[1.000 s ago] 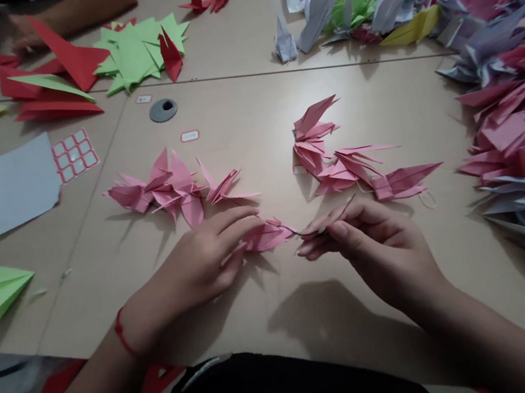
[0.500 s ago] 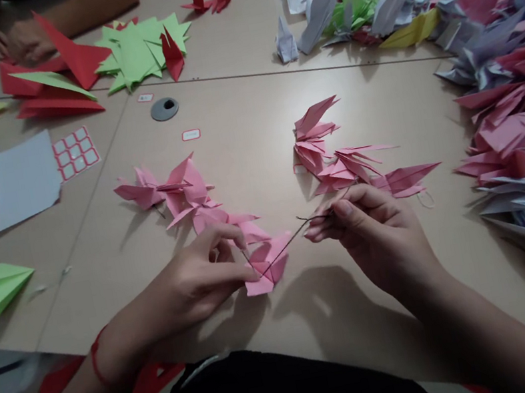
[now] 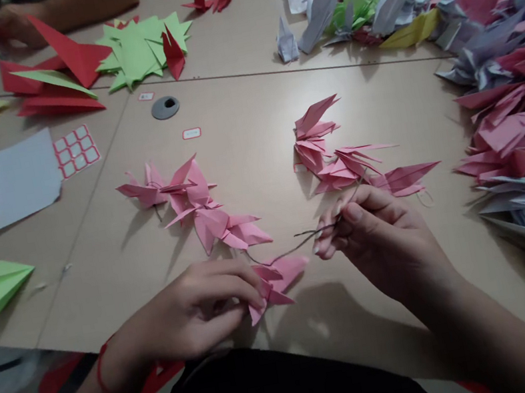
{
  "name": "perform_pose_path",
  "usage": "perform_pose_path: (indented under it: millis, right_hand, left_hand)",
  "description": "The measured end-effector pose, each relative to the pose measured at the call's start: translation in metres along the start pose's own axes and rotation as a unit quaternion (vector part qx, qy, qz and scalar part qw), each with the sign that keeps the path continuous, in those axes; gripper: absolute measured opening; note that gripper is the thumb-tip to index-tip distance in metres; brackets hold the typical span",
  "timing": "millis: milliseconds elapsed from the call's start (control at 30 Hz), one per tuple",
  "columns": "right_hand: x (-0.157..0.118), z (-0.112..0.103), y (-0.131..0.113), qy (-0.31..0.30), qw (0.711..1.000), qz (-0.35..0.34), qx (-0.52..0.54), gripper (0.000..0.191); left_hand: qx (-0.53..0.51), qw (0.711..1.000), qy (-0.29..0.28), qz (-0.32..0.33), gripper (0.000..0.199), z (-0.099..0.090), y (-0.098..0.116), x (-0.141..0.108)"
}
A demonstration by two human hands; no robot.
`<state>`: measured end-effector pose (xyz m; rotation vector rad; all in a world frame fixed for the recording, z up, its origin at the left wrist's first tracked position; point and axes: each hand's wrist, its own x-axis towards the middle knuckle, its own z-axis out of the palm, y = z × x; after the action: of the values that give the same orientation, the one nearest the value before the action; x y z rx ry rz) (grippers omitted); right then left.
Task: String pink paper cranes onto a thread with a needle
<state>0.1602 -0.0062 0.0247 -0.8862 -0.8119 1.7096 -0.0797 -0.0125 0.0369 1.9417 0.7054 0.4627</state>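
My left hand (image 3: 215, 303) pinches a pink paper crane (image 3: 277, 282) just above the table, its wings pointing right. A dark thread (image 3: 294, 246) runs from that crane up to my right hand (image 3: 368, 232), whose thumb and fingers are closed on it; a loose end sticks out leftward. Whether a needle is on the thread I cannot tell. Beyond my left hand lies a row of pink paper cranes (image 3: 197, 201), touching one another and apparently strung together. Past my right hand, a further group of pink cranes (image 3: 332, 164) rests on the table.
Grey, pink and red folded cranes (image 3: 510, 132) are heaped along the right side. Green cranes (image 3: 135, 53) and large red cranes (image 3: 76, 60) sit at the back left, near another person's hands (image 3: 4, 28). A white sheet (image 3: 23, 178) and a sticker sheet (image 3: 76, 151) lie left.
The crane at my left hand has come away from the row towards me and turned. My left hand has moved slightly nearer my body. My right hand has shifted a little right and down.
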Motion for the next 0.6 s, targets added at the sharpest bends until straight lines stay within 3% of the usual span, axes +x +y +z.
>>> perform_pose_path:
  millis: [200,267,300,367,433,500,600]
  right_hand:
    - [0.007,-0.008,0.008,0.042,0.999,-0.021,-0.021,0.011]
    - [0.009,-0.01,0.012,0.049,0.998,-0.01,-0.041,0.01]
    - [0.009,-0.011,0.013,0.045,0.998,-0.003,-0.052,0.009]
    - [0.007,-0.009,0.016,0.033,0.996,0.005,-0.078,0.007]
    - [0.003,-0.005,0.017,0.023,0.993,0.004,-0.116,0.007]
    - [-0.002,0.001,0.017,0.016,0.986,0.002,-0.166,0.009]
    - [-0.011,0.009,0.016,0.001,0.965,-0.038,-0.259,0.011]
  left_hand:
    - [-0.127,0.992,-0.026,0.001,0.028,0.004,0.011,0.006]
    - [-0.2,0.979,0.05,-0.006,0.02,0.003,0.01,0.003]
    - [-0.238,0.963,0.126,-0.018,0.014,0.002,0.009,0.003]
    - [-0.301,0.907,0.29,-0.05,0.005,0.002,0.007,0.005]
    - [-0.33,0.852,0.398,-0.076,0.004,0.004,0.007,0.011]
    - [-0.342,0.826,0.438,-0.097,0.011,0.007,0.007,0.02]
    - [-0.368,0.801,0.449,-0.149,0.021,0.016,0.007,0.033]
